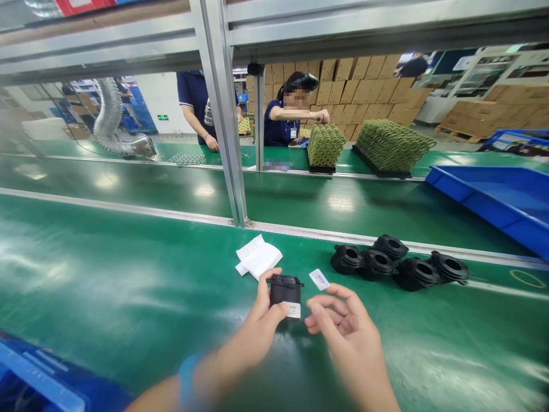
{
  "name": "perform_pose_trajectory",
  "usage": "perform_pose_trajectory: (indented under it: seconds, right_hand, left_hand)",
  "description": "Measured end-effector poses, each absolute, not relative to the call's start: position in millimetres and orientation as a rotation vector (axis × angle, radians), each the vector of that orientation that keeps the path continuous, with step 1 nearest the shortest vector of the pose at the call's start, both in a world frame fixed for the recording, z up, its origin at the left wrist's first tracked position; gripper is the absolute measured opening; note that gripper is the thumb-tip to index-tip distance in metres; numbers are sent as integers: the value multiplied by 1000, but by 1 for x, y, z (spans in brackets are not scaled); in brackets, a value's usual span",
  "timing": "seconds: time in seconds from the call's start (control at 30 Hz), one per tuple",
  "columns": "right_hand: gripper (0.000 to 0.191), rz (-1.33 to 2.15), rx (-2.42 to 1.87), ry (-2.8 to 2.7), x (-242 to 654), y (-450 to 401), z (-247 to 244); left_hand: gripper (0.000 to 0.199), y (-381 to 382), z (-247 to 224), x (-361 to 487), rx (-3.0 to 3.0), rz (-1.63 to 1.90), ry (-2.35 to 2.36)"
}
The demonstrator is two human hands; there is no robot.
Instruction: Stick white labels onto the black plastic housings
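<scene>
My left hand (257,332) grips a black plastic part (283,290) upright, thumb on the white label (293,309) at its lower front. Just to the right is my right hand (347,332), its fingers curled, with a small white sticker (319,279) at the tip of its index finger. The thumb is close to the other fingers, and nothing shows between them. White paper sheets (259,256) lie on the green work surface (171,286) behind my left hand. Several black round parts with holes (380,263) stand in a group at the right.
A metal post (225,126) rises in the middle behind the paper. At the right is a blue tray (493,194), with a yellow ring (527,278) nearer. A blue crate (38,377) fills the lower left corner. Across the bench, people work beside stacked green rings (390,143).
</scene>
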State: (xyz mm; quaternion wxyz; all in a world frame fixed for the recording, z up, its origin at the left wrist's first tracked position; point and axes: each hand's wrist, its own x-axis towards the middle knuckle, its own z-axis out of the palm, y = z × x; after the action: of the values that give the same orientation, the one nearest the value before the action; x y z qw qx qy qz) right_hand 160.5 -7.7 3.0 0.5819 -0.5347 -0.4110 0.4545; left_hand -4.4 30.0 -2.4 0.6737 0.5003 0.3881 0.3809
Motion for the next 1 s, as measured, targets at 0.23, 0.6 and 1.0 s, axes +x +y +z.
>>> perform_pose_trajectory:
  seconds: [0.23,0.6,1.0]
  right_hand:
    - [55,789,-1229,-1377,169,-4,2]
    - [76,782,-1241,-1507,155,-3,-30]
    - [73,1067,-971,-1324,161,6,-32]
  left_hand:
    - [57,33,5,-4,894,950,697]
    - [61,29,-13,0,846,889,623]
    - [54,36,-4,2,780,990,479]
